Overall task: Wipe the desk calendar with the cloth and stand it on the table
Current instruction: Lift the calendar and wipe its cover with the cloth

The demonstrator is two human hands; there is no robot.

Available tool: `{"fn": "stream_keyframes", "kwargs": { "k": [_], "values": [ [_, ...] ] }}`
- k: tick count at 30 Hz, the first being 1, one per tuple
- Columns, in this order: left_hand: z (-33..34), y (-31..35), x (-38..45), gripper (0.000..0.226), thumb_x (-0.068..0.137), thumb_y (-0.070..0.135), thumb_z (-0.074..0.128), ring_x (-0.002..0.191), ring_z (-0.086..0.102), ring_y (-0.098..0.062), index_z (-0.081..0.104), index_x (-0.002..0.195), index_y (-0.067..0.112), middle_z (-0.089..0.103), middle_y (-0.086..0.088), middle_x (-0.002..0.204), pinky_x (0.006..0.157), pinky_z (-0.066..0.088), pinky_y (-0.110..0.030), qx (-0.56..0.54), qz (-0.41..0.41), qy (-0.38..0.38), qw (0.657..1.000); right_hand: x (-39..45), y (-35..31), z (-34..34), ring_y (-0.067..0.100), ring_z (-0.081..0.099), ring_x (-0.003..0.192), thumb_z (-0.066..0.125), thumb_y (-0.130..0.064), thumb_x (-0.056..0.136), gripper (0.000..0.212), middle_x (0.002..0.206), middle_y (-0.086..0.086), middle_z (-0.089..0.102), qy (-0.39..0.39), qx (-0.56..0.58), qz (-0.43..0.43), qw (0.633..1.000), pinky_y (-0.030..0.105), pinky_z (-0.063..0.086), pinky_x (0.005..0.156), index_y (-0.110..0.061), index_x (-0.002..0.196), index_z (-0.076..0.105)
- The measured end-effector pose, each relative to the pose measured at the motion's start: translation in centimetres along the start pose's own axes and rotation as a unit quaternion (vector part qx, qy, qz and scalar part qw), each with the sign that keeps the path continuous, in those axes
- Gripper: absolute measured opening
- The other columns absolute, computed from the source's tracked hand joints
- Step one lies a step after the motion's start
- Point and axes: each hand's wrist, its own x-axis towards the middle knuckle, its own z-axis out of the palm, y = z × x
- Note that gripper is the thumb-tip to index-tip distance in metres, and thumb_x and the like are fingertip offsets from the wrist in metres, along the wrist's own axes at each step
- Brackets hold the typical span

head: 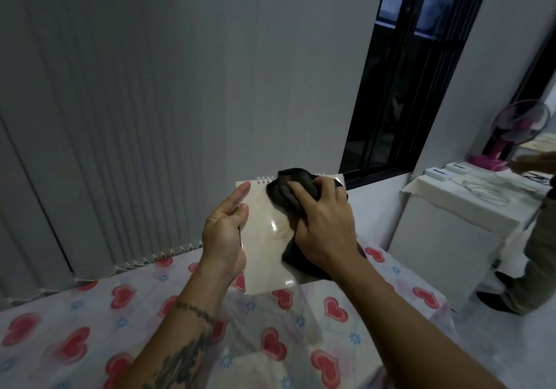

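Note:
A beige spiral-bound desk calendar (266, 244) is held up in the air above the table, its glossy face toward me and its wire binding at the top. My left hand (225, 232) grips its left edge, thumb on the front. My right hand (323, 226) presses a dark cloth (285, 196) against the upper right part of the calendar's face. More of the cloth hangs down below that hand. The calendar's right side is hidden by the cloth and hand.
The table (90, 328) beneath wears a cover printed with red hearts. Vertical blinds (120, 118) hang behind it, a dark window (406, 88) to the right. A white side table (451, 208) carries a pink fan (511, 130), small white boxes and cables. Another person (538, 253) stands at the right edge.

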Motion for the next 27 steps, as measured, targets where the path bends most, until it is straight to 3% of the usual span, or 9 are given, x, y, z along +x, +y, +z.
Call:
{"fn": "stream_keyframes", "kwargs": {
  "k": [4,6,8,10,15,18,22,25,27],
  "values": [
    [1.0,0.1,-0.1,0.045,0.095,0.0,0.052,0.096,0.065,0.013,0.079,0.096,0.035,0.073,0.026,0.102,0.074,0.048,-0.003,0.041,0.028,-0.008,0.999,0.4,-0.6,-0.1,0.027,0.039,0.109,0.051,-0.031,0.088,0.05,0.131,0.009,0.039,0.003,0.015,0.079,0.997,0.04,0.042,0.092,-0.029,0.137,0.043],
    [1.1,0.4,0.1,0.046,0.096,0.0,0.051,0.102,0.065,0.009,0.079,0.097,0.037,0.073,0.022,0.108,0.078,0.05,-0.006,0.038,0.035,-0.005,0.999,-0.5,-1.5,0.0,0.029,0.041,0.11,0.047,-0.032,0.086,0.051,0.132,0.011,0.041,0.003,0.047,0.036,0.998,0.041,0.044,0.09,-0.027,0.137,0.045],
    [1.0,0.4,0.1,0.046,0.095,0.0,0.051,0.111,0.065,0.0,0.079,0.098,0.038,0.073,0.016,0.115,0.094,0.052,-0.017,0.029,0.041,-0.006,0.999,-0.7,-1.1,0.0,0.03,0.042,0.11,0.049,-0.032,0.087,0.051,0.132,0.012,0.042,0.005,0.045,0.008,0.999,0.042,0.046,0.088,-0.026,0.137,0.046],
    [1.2,0.1,-0.2,0.046,0.095,0.0,0.053,0.122,0.061,-0.011,0.079,0.098,0.037,0.07,0.006,0.126,0.107,0.046,-0.031,0.018,0.03,0.001,0.999,-0.3,-0.2,0.0,0.028,0.041,0.109,0.052,-0.029,0.089,0.049,0.132,0.011,0.04,0.013,0.033,0.049,0.998,0.041,0.045,0.088,-0.029,0.137,0.044],
    [1.3,-1.2,-1.2,0.047,0.094,-0.001,0.052,0.129,0.056,-0.027,0.08,0.096,0.036,0.066,-0.003,0.132,0.113,0.04,-0.046,-0.016,-0.01,0.016,1.0,-1.2,0.4,0.4,0.027,0.039,0.109,0.05,-0.026,0.09,0.049,0.131,0.009,0.038,0.011,0.01,0.139,0.99,0.043,0.042,0.092,-0.032,0.139,0.041],
    [1.3,-1.5,-1.3,0.046,0.096,-0.001,0.05,0.127,0.057,-0.026,0.08,0.097,0.033,0.067,-0.005,0.131,0.111,0.042,-0.046,-0.028,-0.022,0.014,0.999,-2.0,-0.8,0.5,0.027,0.039,0.106,0.051,-0.027,0.087,0.051,0.127,0.01,0.041,0.027,0.029,0.132,0.99,0.04,0.042,0.087,-0.032,0.136,0.043],
    [1.7,-1.1,-1.0,0.044,0.096,-0.003,0.048,0.108,0.07,-0.019,0.079,0.102,0.028,0.075,-0.006,0.117,0.09,0.057,-0.033,-0.036,-0.007,-0.004,0.999,-2.6,-2.2,0.9,0.027,0.042,0.102,0.055,-0.032,0.086,0.051,0.125,0.011,0.044,0.02,0.021,0.029,0.999,0.039,0.045,0.077,-0.031,0.136,0.043],
    [1.0,-1.2,-1.1,0.044,0.095,-0.001,0.052,0.124,0.06,-0.021,0.079,0.1,0.033,0.069,0.003,0.127,0.109,0.045,-0.042,-0.016,-0.002,0.018,1.0,-1.7,0.5,0.5,0.027,0.039,0.107,0.054,-0.03,0.086,0.056,0.127,0.009,0.038,-0.004,0.002,0.113,0.994,0.04,0.041,0.088,-0.034,0.139,0.036],
    [0.5,-1.4,-1.6,0.045,0.095,0.0,0.053,0.129,0.055,-0.016,0.079,0.098,0.037,0.065,0.009,0.13,0.11,0.042,-0.035,-0.008,0.002,0.013,1.0,-1.5,1.8,0.4,0.027,0.037,0.108,0.053,-0.029,0.088,0.056,0.129,0.008,0.037,-0.033,-0.018,0.162,0.986,0.04,0.039,0.093,-0.035,0.141,0.035]
  ]
}}
